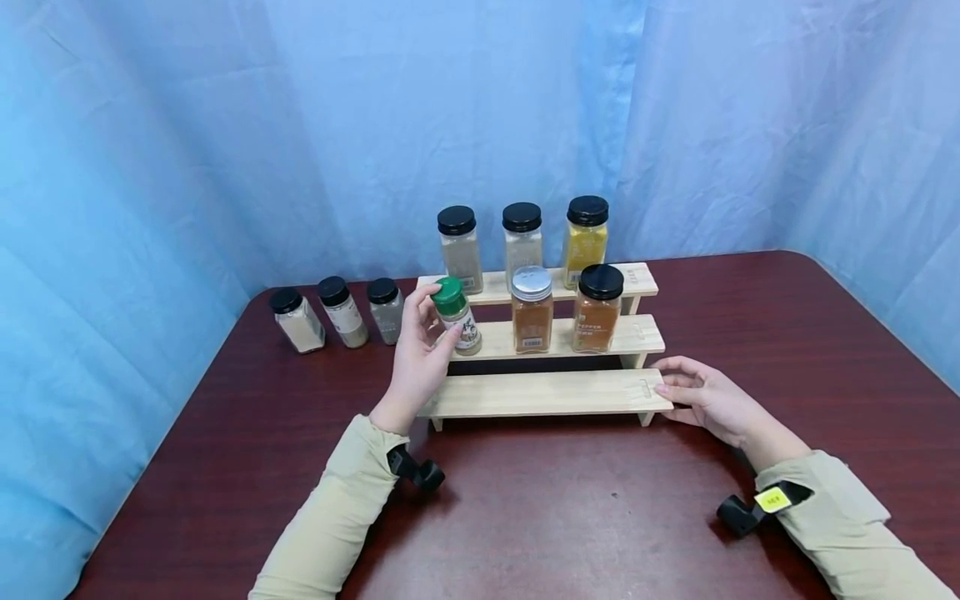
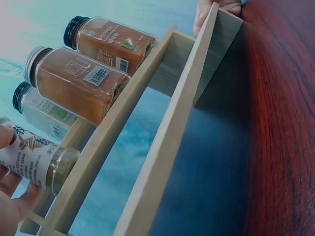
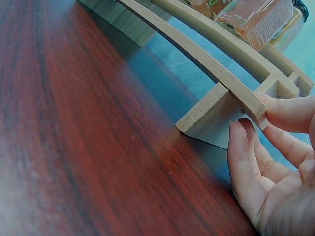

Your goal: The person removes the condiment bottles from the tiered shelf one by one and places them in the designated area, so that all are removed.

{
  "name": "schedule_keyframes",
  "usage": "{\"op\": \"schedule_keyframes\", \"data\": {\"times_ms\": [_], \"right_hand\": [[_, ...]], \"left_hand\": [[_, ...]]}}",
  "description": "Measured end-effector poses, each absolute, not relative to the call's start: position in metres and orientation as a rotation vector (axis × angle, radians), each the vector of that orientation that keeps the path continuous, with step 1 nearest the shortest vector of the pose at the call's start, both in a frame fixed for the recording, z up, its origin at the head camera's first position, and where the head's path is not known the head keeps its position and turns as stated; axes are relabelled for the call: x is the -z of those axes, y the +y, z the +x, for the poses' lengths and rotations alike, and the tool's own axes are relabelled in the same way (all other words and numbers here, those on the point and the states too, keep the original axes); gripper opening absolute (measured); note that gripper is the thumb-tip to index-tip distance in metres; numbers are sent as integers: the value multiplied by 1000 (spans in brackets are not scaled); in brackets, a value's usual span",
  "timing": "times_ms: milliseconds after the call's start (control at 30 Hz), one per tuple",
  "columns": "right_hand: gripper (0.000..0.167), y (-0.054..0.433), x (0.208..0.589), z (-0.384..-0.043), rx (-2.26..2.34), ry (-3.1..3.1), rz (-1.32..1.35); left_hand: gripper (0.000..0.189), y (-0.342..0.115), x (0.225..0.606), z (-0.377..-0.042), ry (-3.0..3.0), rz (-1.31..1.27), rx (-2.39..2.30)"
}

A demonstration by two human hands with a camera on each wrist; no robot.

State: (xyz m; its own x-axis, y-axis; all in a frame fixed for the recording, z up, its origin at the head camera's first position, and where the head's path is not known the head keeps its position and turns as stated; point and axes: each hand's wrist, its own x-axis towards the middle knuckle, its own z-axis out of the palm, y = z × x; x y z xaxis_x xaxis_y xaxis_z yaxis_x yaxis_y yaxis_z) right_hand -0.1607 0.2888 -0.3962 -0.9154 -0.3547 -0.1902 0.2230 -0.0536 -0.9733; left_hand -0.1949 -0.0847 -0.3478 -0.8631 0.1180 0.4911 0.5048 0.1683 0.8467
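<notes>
My left hand (image 1: 422,354) holds a small spice jar with a green lid (image 1: 449,296), fingers at the lid and thumb against the label. This jar is at the left end of the middle step of a three-step wooden rack (image 1: 547,394); whether its base rests fully on the board I cannot tell. Beside it on that step stand a silver-lidded jar (image 1: 532,321) and a black-lidded pepper jar (image 1: 597,321), both with orange-brown contents. At the front step's right end, my right hand (image 1: 708,400) pinches the board between thumb and fingers, as the right wrist view shows.
Three black-lidded jars, one of them yellow inside (image 1: 586,246), stand on the top step. Left of the rack, a pale-filled jar (image 1: 302,327), a labelled jar (image 1: 347,320) and a grey jar (image 1: 387,317) stand on the dark red table (image 1: 570,508). Blue curtains (image 1: 450,108) hang behind.
</notes>
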Motion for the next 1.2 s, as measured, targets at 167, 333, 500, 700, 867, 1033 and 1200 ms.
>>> {"op": "schedule_keyframes", "data": {"times_ms": [167,333,500,700,867,1033,1200], "right_hand": [[22,289,396,-161,2020,1845,-143],[22,289,395,-161,2013,1853,-127],[22,290,396,-161,2009,1855,-129],[23,289,398,-162,2000,1866,-142],[23,288,399,-162,2002,1854,-171],[22,289,397,-160,2010,1855,-168],[21,288,396,-160,2000,1876,-132]], "left_hand": [[54,-86,344,-193,-2117,-560,1752],[55,-88,340,-192,-2093,-560,1747],[54,-89,336,-190,-2075,-576,1772],[54,-94,329,-184,-2083,-593,1771],[54,-105,322,-181,-2035,-578,1783],[54,-118,322,-182,-2030,-541,1782],[56,-135,325,-180,-2076,-469,1729]]}}
